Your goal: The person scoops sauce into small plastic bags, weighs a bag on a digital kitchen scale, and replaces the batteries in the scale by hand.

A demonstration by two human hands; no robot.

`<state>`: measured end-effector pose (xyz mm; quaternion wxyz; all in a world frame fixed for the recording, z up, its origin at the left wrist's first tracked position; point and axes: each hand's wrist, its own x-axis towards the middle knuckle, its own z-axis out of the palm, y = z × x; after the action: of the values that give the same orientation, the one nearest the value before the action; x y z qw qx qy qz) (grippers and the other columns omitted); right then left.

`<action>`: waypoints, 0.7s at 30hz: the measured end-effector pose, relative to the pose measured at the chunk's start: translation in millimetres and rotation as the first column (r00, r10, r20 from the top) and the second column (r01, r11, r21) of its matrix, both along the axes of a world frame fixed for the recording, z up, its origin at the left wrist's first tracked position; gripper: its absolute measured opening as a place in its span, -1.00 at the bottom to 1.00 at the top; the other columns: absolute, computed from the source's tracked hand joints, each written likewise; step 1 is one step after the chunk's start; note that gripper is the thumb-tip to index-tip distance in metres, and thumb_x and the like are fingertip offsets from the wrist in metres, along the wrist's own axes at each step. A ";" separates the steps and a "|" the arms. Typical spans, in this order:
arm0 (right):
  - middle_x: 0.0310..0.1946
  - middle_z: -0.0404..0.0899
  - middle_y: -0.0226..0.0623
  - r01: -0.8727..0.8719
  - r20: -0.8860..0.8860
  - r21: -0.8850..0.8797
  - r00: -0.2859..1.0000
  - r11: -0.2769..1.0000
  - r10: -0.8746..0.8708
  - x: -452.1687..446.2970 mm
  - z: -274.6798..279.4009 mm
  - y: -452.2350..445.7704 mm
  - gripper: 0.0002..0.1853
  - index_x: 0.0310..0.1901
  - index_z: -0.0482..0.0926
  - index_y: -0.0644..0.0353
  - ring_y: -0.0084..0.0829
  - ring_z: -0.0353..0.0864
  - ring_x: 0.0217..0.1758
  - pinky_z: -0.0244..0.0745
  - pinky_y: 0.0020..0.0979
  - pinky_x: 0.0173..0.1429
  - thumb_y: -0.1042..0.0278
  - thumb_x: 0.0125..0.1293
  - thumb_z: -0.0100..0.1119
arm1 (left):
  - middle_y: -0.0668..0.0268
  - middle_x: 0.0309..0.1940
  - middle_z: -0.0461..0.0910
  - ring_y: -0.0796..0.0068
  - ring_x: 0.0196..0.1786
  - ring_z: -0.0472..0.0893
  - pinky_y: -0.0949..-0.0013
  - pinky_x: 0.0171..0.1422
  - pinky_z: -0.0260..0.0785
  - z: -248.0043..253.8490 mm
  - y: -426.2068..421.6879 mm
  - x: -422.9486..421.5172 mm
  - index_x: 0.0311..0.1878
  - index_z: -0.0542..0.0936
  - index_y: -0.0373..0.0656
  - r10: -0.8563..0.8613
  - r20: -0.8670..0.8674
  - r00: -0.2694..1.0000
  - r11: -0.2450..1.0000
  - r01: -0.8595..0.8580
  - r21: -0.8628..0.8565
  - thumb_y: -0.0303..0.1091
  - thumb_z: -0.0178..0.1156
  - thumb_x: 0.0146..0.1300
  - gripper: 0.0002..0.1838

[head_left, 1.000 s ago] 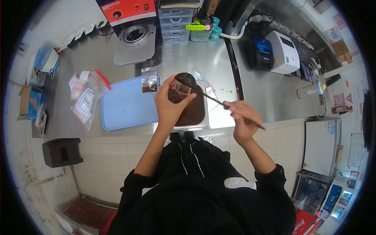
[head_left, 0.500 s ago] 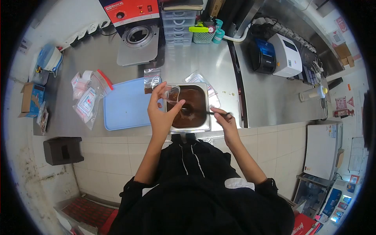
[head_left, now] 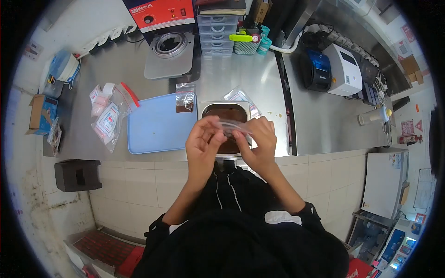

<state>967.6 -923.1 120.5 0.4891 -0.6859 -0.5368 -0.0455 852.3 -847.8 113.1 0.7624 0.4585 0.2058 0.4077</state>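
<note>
A small clear plastic bag (head_left: pixel 233 124) is stretched between my two hands, above a metal pan (head_left: pixel 201 107). My left hand (head_left: pixel 200 141) pinches its left end, and my right hand (head_left: pixel 263 143) grips the right end with the thumb pressed in. Brown contents (head_left: pixel 226 113) fill the pan, partly covered by my hands. The spoon is out of sight. Left of the pan, a small zip bag (head_left: pixel 185 98) with something brown at its bottom lies on a light blue tray (head_left: pixel 160 132).
Packs of clear bags (head_left: pixel 107 118) lie left of the tray, with another flat bag pack (head_left: pixel 241 98) behind the pan. A red sealing machine (head_left: pixel 161 16) and a drawer unit (head_left: pixel 217 34) stand at the back. Printers (head_left: pixel 340 69) occupy the right counter.
My right hand has let go of the dark-handled spoon and moved up-left onto the bag. The bag, earlier held open in my left hand, is now flattened between both hands.
</note>
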 end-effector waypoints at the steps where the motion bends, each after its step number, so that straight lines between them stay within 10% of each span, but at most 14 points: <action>1: -0.57 0.47 -0.36 -0.066 0.018 0.055 0.998 0.996 0.065 2.9 2.8 0.8 -0.92 -0.43 0.54 0.17 -0.33 0.39 -0.47 0.15 -0.36 -0.34 0.42 0.01 0.22 | 0.31 -0.15 0.46 0.63 -0.18 0.45 0.55 -0.13 0.41 -5.5 4.5 -3.7 0.02 0.41 -0.31 -0.007 -0.078 0.997 1.000 0.007 -0.004 -0.54 0.22 0.11 -0.62; 8: -0.64 0.44 -0.35 -0.205 -0.249 -0.046 0.950 0.978 0.187 0.0 8.1 -5.1 -0.95 -0.51 0.51 0.17 -0.37 0.40 -0.53 0.21 -0.37 -0.42 0.47 -0.03 0.19 | 0.34 -0.39 0.57 0.63 -0.31 0.52 0.59 -0.18 0.38 -12.9 18.3 -15.2 -0.30 0.56 -0.31 -0.007 -0.191 0.982 0.979 0.046 0.199 -0.46 0.19 0.19 -0.89; 13: -0.67 0.42 -0.43 -0.163 0.049 -0.157 0.984 0.974 0.173 -1.9 18.5 1.7 -0.92 -0.59 0.48 0.11 -0.40 0.36 -0.57 0.21 -0.39 -0.43 0.41 -0.13 0.20 | 0.35 -0.42 0.55 0.66 -0.36 0.46 0.58 -0.25 0.30 -16.1 16.7 -19.7 -0.35 0.57 -0.28 -0.048 -0.246 0.968 0.961 0.111 0.251 -0.41 0.21 0.18 -0.88; 21: -0.69 0.42 -0.46 -0.146 0.056 -0.112 0.987 0.983 0.153 -9.2 14.4 12.3 -0.90 -0.64 0.46 0.11 -0.42 0.36 -0.58 0.23 -0.40 -0.48 0.42 -0.20 0.21 | 0.37 -0.48 0.54 0.61 -0.48 0.34 0.54 -0.34 0.20 -0.5 22.6 -17.8 -0.41 0.59 -0.25 0.211 -0.322 0.923 0.765 0.049 0.642 -0.51 0.23 0.06 -0.96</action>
<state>958.3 -910.7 135.0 0.4360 -0.6671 -0.6041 -0.0019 834.5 -825.2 112.6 0.4881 0.7496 0.2171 0.3908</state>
